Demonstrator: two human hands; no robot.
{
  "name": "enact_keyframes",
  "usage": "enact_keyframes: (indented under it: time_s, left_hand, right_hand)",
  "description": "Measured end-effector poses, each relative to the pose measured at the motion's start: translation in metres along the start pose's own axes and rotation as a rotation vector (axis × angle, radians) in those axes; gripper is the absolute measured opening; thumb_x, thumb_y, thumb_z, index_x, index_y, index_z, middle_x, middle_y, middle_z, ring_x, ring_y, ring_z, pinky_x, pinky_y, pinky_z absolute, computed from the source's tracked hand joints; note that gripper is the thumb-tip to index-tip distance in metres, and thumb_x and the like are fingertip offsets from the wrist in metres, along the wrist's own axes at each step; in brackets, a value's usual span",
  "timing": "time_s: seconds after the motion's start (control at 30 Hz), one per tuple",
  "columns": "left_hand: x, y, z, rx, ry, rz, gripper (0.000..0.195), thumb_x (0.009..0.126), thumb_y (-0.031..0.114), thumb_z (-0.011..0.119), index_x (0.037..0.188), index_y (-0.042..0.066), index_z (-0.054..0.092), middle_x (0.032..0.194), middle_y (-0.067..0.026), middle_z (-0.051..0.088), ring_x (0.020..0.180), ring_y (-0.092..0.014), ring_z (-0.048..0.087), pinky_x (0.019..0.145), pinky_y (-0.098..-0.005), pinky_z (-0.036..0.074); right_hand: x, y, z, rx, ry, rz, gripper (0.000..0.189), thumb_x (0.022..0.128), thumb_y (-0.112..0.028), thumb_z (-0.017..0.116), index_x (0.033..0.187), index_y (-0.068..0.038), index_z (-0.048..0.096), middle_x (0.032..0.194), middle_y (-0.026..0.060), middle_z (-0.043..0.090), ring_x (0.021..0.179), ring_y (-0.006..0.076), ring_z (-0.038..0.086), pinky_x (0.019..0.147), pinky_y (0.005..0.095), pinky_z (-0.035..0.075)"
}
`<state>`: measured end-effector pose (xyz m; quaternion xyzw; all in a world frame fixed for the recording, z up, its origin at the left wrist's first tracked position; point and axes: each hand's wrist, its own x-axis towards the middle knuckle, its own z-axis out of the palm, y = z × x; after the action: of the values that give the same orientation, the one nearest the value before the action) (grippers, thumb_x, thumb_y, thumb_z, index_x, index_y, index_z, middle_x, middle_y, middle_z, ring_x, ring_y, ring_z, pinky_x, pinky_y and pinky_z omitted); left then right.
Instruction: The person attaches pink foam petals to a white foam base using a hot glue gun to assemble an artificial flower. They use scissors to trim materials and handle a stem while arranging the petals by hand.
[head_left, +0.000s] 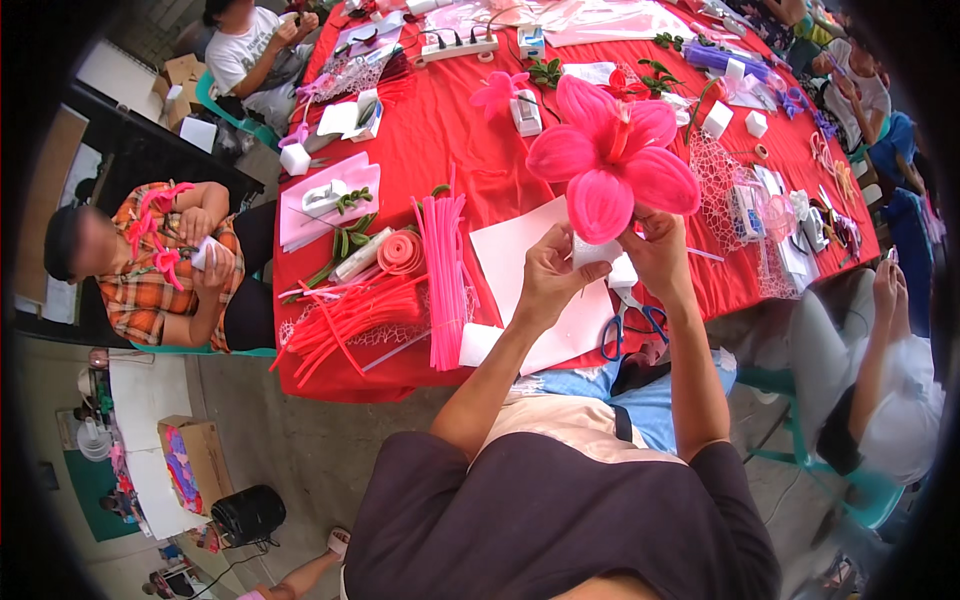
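A large pink flower (611, 154), its petals made of fuzzy pipe cleaners, stands up between my hands. My left hand (556, 268) grips a white foam block (589, 251) beneath the bloom, thumb across its front. My right hand (656, 247) is just under the right petals, fingers bent together at the block's side; what its fingertips pinch is hidden. Below lie a white sheet (540, 300) and scissors (634, 319) with blue handles. Left of the sheet is a bundle of pink pipe cleaners (444, 285), beside a looser heap of red-pink ones (360, 311).
A coral roll (400, 251) and green leaves (349, 238) lie left of the bundle. Farther back are a tape dispenser (526, 112) and a power strip (459, 49). Netting (716, 191) lies to the right. A person in a plaid shirt (161, 262) sits at left; others sit around the red-covered table.
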<state>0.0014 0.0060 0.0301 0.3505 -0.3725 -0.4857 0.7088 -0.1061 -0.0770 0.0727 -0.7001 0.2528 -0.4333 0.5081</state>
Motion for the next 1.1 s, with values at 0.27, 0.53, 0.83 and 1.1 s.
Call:
enact_keyframes:
  time_s: [0.27,0.53,0.83,1.1]
  left_hand:
    - [0.001,0.0,-0.002,-0.045,-0.037,-0.044,0.052,0.07,-0.001,0.069,0.116,0.002,0.046,0.095,-0.005,0.06,0.09,-0.011,0.056,0.081,-0.0251,0.045]
    - [0.003,-0.001,-0.005,-0.019,-0.056,-0.03,0.053,0.069,0.0,0.069,0.116,0.002,0.045,0.099,-0.005,0.059,0.092,-0.011,0.055,0.082,-0.0252,0.044]
    - [0.001,0.001,-0.001,0.042,0.001,-0.023,0.047,0.068,-0.001,0.07,0.109,0.003,0.048,0.099,-0.0047,0.058,0.095,-0.011,0.054,0.083,-0.0253,0.044]
    - [-0.001,-0.004,-0.001,-0.042,0.056,-0.014,0.049,0.067,-0.007,0.068,0.11,0.003,0.046,0.101,-0.0048,0.057,0.091,-0.011,0.057,0.08,-0.0245,0.05]
  right_hand:
    - [0.0,-0.013,-0.006,-0.069,-0.046,-0.014,0.026,0.067,0.007,0.055,0.092,0.001,0.062,0.074,0.0027,0.063,0.071,0.0042,0.053,0.059,0.0222,0.044]
    - [-0.001,-0.01,-0.006,-0.058,-0.079,-0.037,0.024,0.068,0.007,0.054,0.089,0.001,0.062,0.074,0.0014,0.062,0.071,0.004,0.052,0.059,0.0222,0.044]
    - [-0.006,0.001,0.004,0.083,0.086,-0.101,0.023,0.074,0.0,0.063,0.097,0.002,0.058,0.083,0.0032,0.061,0.073,0.0093,0.056,0.063,0.0235,0.046]
    - [-0.01,-0.003,0.01,-0.004,0.129,-0.071,0.018,0.074,-0.003,0.064,0.091,0.003,0.06,0.079,0.0064,0.064,0.073,0.0104,0.059,0.063,0.0249,0.046]
